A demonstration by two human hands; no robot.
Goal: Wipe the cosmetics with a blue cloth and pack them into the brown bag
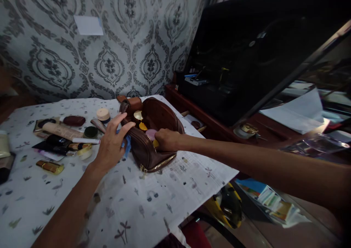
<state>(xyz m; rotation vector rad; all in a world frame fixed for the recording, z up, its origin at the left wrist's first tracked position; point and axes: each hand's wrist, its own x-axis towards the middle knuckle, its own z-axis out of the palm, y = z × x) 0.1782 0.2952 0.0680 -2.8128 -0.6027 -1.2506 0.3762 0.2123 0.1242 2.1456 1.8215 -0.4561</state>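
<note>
A brown leather cosmetic bag stands unzipped on the cloth-covered table. Curled over its left rim are the fingers of my left hand, gripping the edge; a bit of blue cloth shows beneath that palm. My right hand reaches into the bag's mouth with its fingers closed. Beside those fingers lie a pink round item and something yellow, partly hidden. What the right hand holds, if anything, I cannot make out. Deeper inside sits a gold-lidded jar.
Several cosmetics lie left of the bag, among them a beige-lidded jar, a dark red case and a gold bottle. A big black screen leans over the dark red desk on the right, beside papers.
</note>
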